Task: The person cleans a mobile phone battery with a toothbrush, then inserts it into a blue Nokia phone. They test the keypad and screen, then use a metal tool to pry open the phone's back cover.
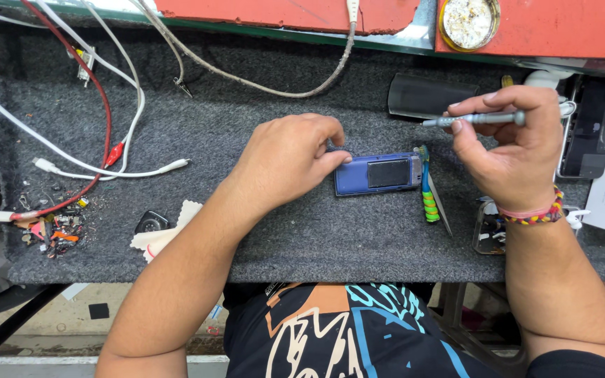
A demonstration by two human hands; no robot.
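On the grey felt mat [302, 231], centre: small blue rectangular device with a dark screen [378, 173], lying flat.
Left hand [285, 157]: your curled fingers pin its left end.
Right hand [516, 143]: you pinch a slim grey metal screwdriver [481, 119], raised above the device.
Handling: probably light, rigid, screen fragile; grip the long edges, not the glass.
Beside it: green-handled brush [428, 192].

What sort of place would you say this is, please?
Probably a small electronics repair bench: the left hand steadies a blue device, the right hand holds a slim screwdriver, with loose cables beside.
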